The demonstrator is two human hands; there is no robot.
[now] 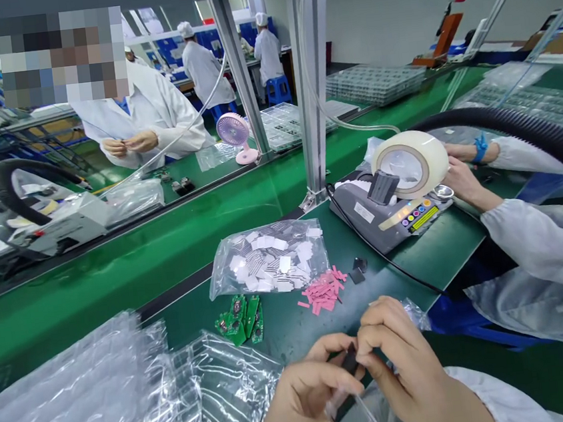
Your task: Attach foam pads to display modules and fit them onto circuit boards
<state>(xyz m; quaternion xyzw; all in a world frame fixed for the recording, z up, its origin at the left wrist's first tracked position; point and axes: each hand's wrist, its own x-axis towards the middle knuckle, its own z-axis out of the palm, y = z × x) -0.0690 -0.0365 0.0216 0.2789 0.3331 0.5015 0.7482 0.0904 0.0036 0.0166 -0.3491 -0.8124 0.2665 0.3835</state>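
My left hand and my right hand meet near the front edge of the bench. Between them is a small black piece, its exact kind unclear. The left thumb and fingers grip it, while my right fingertips pinch at its upper end. Below the left fingers hangs a clear plastic piece, partly hidden by the hand. Just beyond lie a heap of pink strips, a few black flat pieces and several green circuit boards. A clear bag holds many white pieces.
Clear plastic trays are stacked at the left. A grey tape dispenser carries a large tape roll at the right. A co-worker's hands are beside it. A metal post and black hose stand nearby.
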